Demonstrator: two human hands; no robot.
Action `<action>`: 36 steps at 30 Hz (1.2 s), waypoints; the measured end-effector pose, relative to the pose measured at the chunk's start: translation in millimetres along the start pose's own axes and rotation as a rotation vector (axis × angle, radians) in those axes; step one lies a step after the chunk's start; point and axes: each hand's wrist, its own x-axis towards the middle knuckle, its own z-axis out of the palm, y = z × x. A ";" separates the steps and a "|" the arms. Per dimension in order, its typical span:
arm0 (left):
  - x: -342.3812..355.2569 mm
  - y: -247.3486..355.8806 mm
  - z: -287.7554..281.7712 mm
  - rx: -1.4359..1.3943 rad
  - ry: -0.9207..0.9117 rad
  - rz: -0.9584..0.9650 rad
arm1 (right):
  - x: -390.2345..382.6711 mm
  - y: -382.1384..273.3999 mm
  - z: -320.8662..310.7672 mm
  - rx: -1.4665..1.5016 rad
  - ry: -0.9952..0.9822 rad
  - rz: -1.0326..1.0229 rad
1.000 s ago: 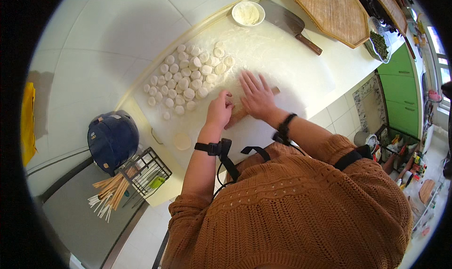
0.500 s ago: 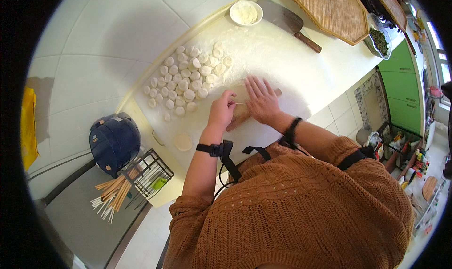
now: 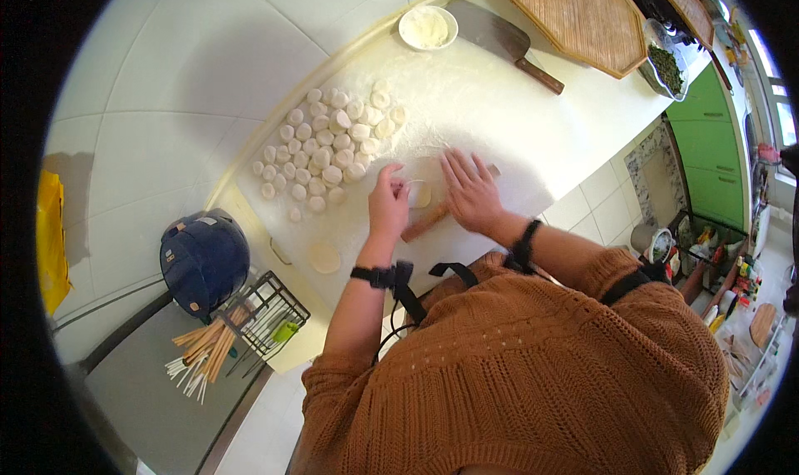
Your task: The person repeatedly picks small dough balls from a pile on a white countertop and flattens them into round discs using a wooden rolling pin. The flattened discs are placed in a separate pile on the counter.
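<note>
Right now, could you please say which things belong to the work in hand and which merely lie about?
In the work:
wooden rolling pin under the right hand
flat round white dough by the left hand
small white dough pieces

Apparently lying about:
broad grey wooden-handled cleaver
rounded dark-blue appliance

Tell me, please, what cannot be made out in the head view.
In the head view:
Rolling pin: its middle is hidden beneath the right hand.
Dough round: whether the left hand pinches its edge is too small to tell.
Octagonal tray: cut off by the picture's upper edge.
Dark green bits, upper right: too small to identify.
</note>
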 end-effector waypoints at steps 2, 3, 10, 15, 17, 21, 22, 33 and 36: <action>-14.1 -4.0 5.5 -0.160 0.105 -0.193 | -14.2 -1.3 1.0 -0.002 -0.033 0.027; -16.3 -2.4 7.3 -0.097 0.110 -0.079 | -11.2 -2.4 2.3 0.000 -0.021 0.045; 20.4 22.7 -12.3 0.219 -0.140 0.027 | 68.2 -8.8 13.4 -0.029 0.240 -0.017; -7.1 -5.1 -5.4 -0.010 0.054 0.011 | -16.6 -11.1 -8.0 -0.025 -0.188 0.126; -19.5 -9.6 5.3 -0.219 0.160 -0.231 | -16.6 -11.7 -1.7 -0.059 -0.094 0.124; -2.6 6.2 9.1 0.094 0.075 0.084 | 56.5 -11.7 24.4 -0.076 0.277 0.024; 9.7 11.6 5.3 0.194 0.020 0.088 | 71.7 -11.8 26.9 -0.005 0.234 0.067; -16.2 5.1 7.1 0.009 0.023 -0.122 | 15.9 -16.3 4.0 -0.100 0.083 0.062; 10.7 16.8 -0.6 0.137 -0.011 0.002 | 77.5 -15.7 21.6 -0.107 0.309 0.014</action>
